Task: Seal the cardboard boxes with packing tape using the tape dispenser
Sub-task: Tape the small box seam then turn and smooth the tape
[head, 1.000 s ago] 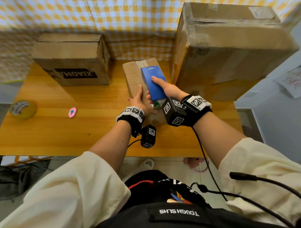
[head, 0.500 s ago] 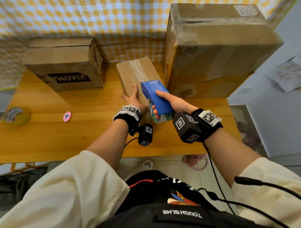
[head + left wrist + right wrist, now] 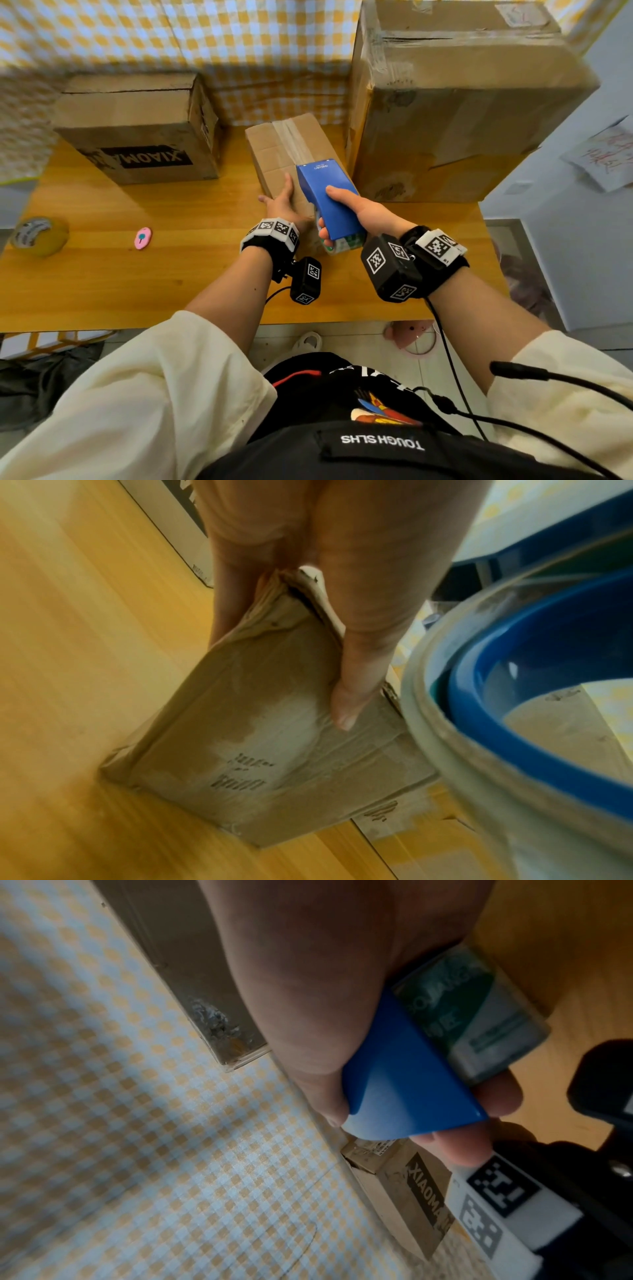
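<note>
One small brown cardboard box [image 3: 274, 150] sits under left hand [image 3: 282, 204], fingers [image 3: 289, 183] straight, pressing its near end. Right hand [image 3: 363, 209] grips blue plastic tape dispenser [image 3: 325, 195].

a worn cardboard box [image 3: 267, 750] is seen on the wooden surface [image 3: 85, 669]. its 12 o'clock corner is straddled by straight fingers [image 3: 352, 669] of the left hand [image 3: 308, 534]. a tape roll [image 3: 441, 750] on the blue tape dispenser [image 3: 479, 723] is seen at 4 o'clock, just beside it.

Wooden table [image 3: 102, 291] (checkered backdrop [image 3: 239, 51])
</note>
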